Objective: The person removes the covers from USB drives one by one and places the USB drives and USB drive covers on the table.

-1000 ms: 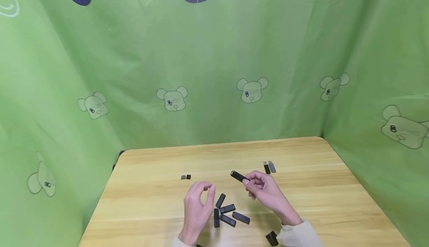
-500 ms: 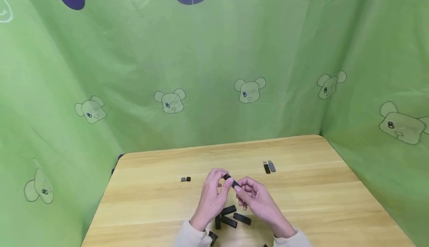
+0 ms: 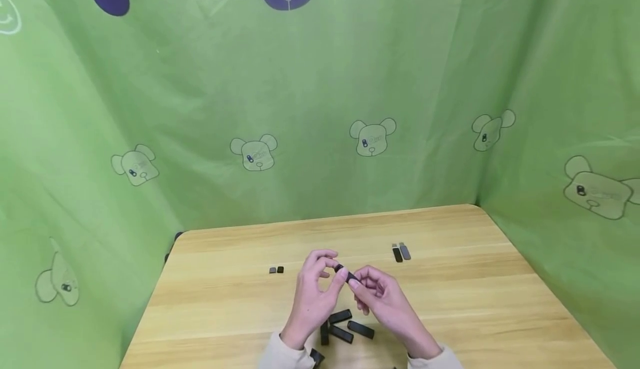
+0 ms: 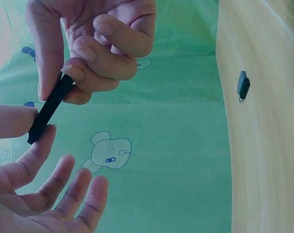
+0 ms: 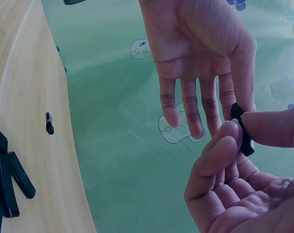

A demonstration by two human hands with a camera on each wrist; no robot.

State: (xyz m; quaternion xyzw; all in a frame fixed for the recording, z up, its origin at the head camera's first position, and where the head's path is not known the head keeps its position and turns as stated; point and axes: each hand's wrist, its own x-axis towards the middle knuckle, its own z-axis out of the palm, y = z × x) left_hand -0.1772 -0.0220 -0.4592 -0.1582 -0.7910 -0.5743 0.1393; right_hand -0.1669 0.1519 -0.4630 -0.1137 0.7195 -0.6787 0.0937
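A black USB flash drive (image 4: 50,110) is held above the table between both hands, slanting down to the right in the head view. My left hand (image 3: 312,299) pinches its far end between thumb and index finger, the other fingers spread loosely. The near end is gripped by my right hand (image 3: 390,305), thumb against curled fingers. Fingertips cover much of the drive, so whether its cap sits fully on cannot be told. Below the hands lie several similar black sticks, among them one stick (image 3: 361,329) at the right of the pile.
Two USB drives with bare connectors, one black (image 3: 397,254) and one grey (image 3: 405,252), lie side by side at the back right. Farther left sit a grey cap (image 3: 272,270) and a black cap (image 3: 280,269). Green curtain (image 3: 310,191) surrounds the wooden table (image 3: 210,302).
My left hand, holding nothing a second ago, has moved right and now pinches the drive's far end. My right hand has brought the drive slightly left and lower. Some pile sticks are now covered.
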